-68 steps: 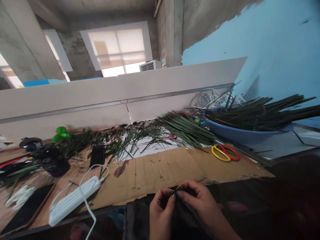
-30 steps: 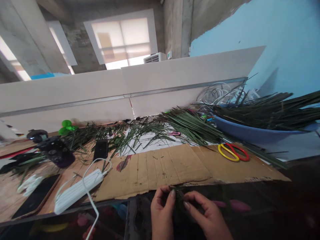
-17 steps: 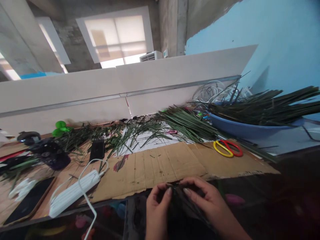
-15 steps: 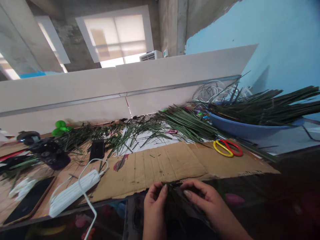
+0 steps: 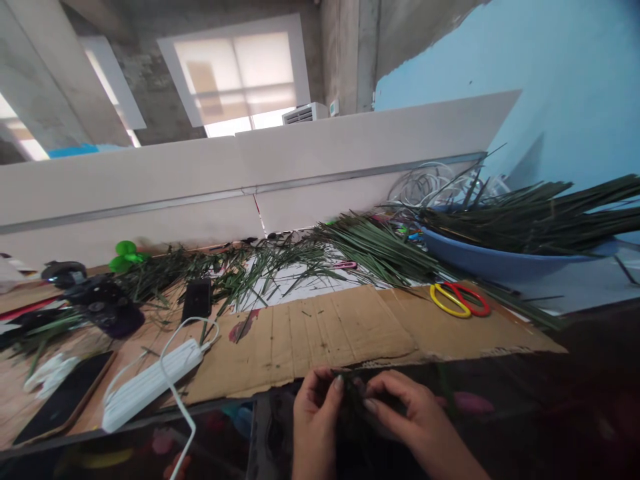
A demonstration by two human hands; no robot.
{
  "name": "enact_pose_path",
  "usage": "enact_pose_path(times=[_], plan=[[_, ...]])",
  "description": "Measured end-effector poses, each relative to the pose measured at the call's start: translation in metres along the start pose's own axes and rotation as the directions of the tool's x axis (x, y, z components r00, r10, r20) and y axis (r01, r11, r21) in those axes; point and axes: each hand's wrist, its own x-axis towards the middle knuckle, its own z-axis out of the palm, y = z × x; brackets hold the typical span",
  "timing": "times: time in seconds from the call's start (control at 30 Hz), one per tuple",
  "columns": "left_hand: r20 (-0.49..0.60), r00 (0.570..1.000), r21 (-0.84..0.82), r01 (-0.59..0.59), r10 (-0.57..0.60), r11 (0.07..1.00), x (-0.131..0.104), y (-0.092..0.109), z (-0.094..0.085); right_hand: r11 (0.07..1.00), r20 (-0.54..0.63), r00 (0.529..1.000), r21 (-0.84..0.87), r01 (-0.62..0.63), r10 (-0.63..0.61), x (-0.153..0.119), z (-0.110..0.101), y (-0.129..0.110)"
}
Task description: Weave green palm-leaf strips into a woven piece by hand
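Note:
Close to my body, just below the table's front edge, my left hand [image 5: 318,410] pinches some dark green leaf strips [image 5: 354,393] between thumb and fingers. From the other side my right hand [image 5: 413,412] grips the same strips, its thumb and forefinger bent together. Against the dark clothing, the lower part of the strips hardly shows. A flat piece of brown cardboard [image 5: 320,333] lies on the table just beyond both hands. Scissors with one yellow and one red handle [image 5: 457,300] rest on its right part.
A blue basin [image 5: 505,263] full of long green leaves stands at right. Cut leaves [image 5: 375,243] and trimmings [image 5: 280,263] cover the back. At left are a white power strip [image 5: 153,383], a large phone [image 5: 65,397], a smaller phone [image 5: 197,299] and a dark object [image 5: 105,303].
My hands have come slightly closer together over the leaf strips, the left one shifting a little to the right. The whole view has shifted slightly; the things on the table stay put.

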Motion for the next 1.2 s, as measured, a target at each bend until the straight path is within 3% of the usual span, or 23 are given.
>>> enact_pose_path(times=[0.13,0.27,0.43,0.6,0.67,0.73,0.8,0.87,0.93,1.0,1.2], plan=[[0.129,0.986,0.323,-0.145,0.109,0.935,-0.004,0.004,-0.004,0.994,-0.035,0.996,-0.072,0.083,-0.085,0.003,-0.012,-0.007],[0.258,0.935,0.558,-0.35,0.244,0.752,-0.008,0.001,-0.003,0.974,0.026,0.984,-0.136,0.179,-0.177,0.008,-0.014,-0.019],[0.367,0.854,0.626,-0.519,0.367,0.582,-0.01,-0.006,-0.004,0.929,0.099,0.968,-0.274,0.249,-0.231,0.01,-0.012,-0.029],[0.387,0.84,0.683,-0.539,0.381,0.493,-0.013,-0.005,-0.004,0.861,0.165,0.96,-0.428,0.275,-0.225,0.006,-0.014,-0.033],[0.393,0.853,0.674,-0.521,0.343,0.523,-0.013,-0.001,-0.004,0.858,0.16,0.961,-0.434,0.274,-0.226,0.007,-0.014,-0.032],[0.356,0.896,0.623,-0.439,0.265,0.647,-0.011,0.001,-0.005,0.892,0.125,0.968,-0.377,0.25,-0.219,0.008,-0.014,-0.029],[0.236,0.961,0.487,-0.247,0.146,0.838,-0.007,0.001,-0.007,0.949,0.058,0.982,-0.255,0.186,-0.177,0.009,-0.013,-0.023],[0.065,0.998,0.236,-0.036,0.021,0.971,-0.002,-0.002,-0.009,0.991,-0.028,0.995,-0.099,0.089,-0.092,0.009,-0.012,-0.015],[-0.065,0.995,-0.01,0.074,-0.074,0.997,0.002,-0.003,-0.009,0.999,-0.056,0.998,0.037,0.005,-0.003,0.007,-0.009,-0.008],[-0.123,0.984,-0.165,0.106,-0.127,0.981,0.003,-0.003,-0.007,0.992,0.009,0.999,0.119,-0.046,0.045,0.004,-0.004,-0.003],[-0.149,0.98,-0.228,0.097,-0.134,0.969,0.0,0.001,-0.001,0.99,0.044,0.998,0.135,-0.046,0.041,-0.003,0.014,0.003]])
